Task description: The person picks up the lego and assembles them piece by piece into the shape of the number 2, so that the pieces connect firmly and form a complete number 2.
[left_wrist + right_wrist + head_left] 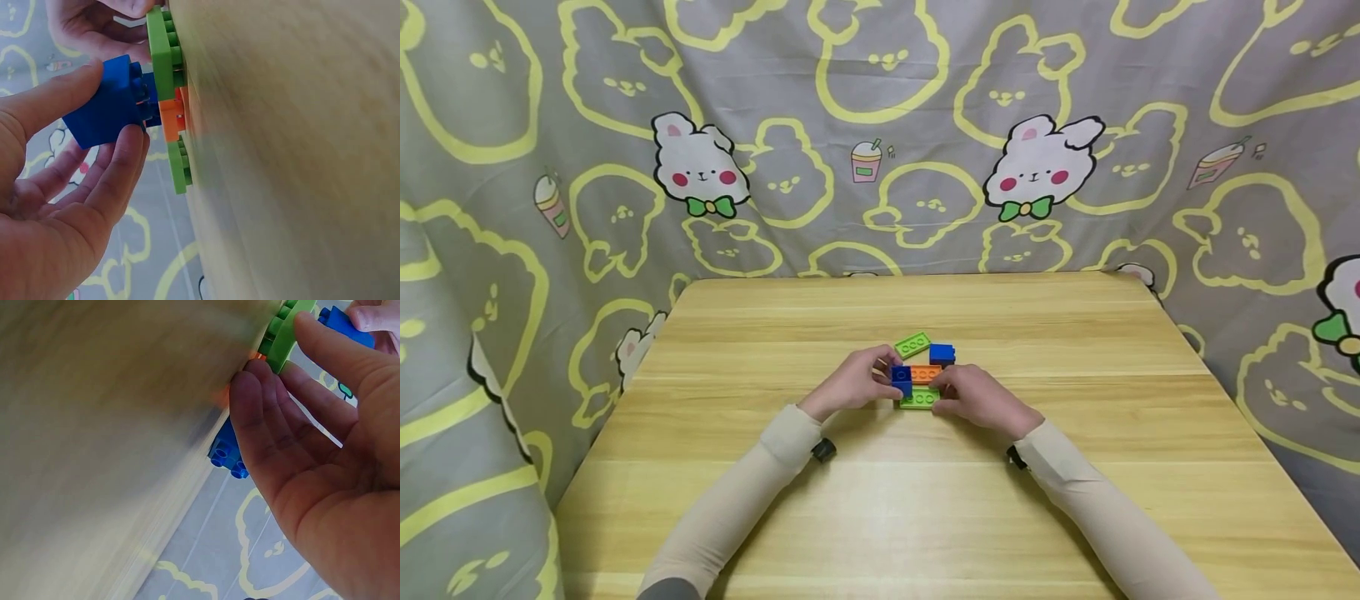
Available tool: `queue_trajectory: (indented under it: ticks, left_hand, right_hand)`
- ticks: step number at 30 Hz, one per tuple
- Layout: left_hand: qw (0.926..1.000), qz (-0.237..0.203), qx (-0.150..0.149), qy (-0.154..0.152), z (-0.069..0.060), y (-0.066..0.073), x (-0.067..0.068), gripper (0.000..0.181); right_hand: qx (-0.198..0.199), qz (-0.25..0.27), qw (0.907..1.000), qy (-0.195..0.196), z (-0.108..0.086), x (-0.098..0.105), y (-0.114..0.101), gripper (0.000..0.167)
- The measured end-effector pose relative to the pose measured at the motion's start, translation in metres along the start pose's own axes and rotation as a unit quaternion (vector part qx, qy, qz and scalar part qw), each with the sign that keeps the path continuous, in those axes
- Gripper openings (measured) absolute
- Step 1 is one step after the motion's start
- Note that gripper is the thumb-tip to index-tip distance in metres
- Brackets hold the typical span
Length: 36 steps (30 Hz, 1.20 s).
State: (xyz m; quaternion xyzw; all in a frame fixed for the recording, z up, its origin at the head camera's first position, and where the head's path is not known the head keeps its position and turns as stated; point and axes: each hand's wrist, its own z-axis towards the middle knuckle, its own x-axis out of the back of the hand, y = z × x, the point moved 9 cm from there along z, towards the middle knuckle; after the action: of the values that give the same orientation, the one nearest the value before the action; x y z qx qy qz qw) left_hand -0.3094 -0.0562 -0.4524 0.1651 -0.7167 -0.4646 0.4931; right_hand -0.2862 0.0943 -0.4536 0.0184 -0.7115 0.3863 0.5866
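Thumb and fingers of my left hand (856, 381) pinch a blue building brick (105, 106), its studs turned toward the nearest green plate brick (922, 399). In the head view the brick is over that plate's left end; whether they touch, I cannot tell. My right hand (981, 398) pinches the plate's right end between thumb and fingers. Just behind lies an orange plate brick (924, 374), partly covered by the blue brick and the right fingers. Both plates show ringed undersides, studs down in the left wrist view.
A second green plate (912, 345) lies slanted farther back. Beside it, another blue brick (942, 354) rests on its side, studs to the right. All are on a wooden table (880, 517) with a patterned curtain (925, 100) along its far edge and sides.
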Motion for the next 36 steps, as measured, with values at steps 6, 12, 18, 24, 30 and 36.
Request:
queue_trajectory:
  ticks: [6, 12, 18, 24, 30, 36]
  left_hand:
    - [0.9999, 0.000, 0.005, -0.012, 0.000, -0.001, -0.002, 0.036]
    - [0.9995, 0.018, -0.011, -0.025, 0.001, 0.004, -0.007, 0.035]
    - [0.9988, 0.031, -0.022, -0.032, 0.002, 0.005, -0.010, 0.035]
    - [0.9983, 0.035, -0.025, -0.039, 0.003, 0.007, -0.013, 0.035]
    - [0.9976, 0.044, -0.024, -0.048, 0.005, 0.010, -0.017, 0.035]
    - [0.9978, 0.050, -0.014, -0.042, 0.005, 0.007, -0.017, 0.034]
  right_hand:
    - [-0.003, 0.006, 1.0000, -0.001, 0.000, 0.000, 0.001, 0.027]
    - [-0.004, 0.009, 1.0000, -0.002, 0.001, -0.001, 0.004, 0.026]
    - [-0.003, 0.008, 1.0000, -0.003, 0.000, -0.001, 0.004, 0.026]
    - [-0.009, 0.005, 0.9999, -0.004, 0.000, -0.002, 0.005, 0.026]
    - [-0.018, 0.007, 0.9998, -0.009, 0.001, -0.002, 0.005, 0.026]
    - [-0.015, 0.006, 0.9999, -0.006, 0.001, -0.001, 0.004, 0.024]
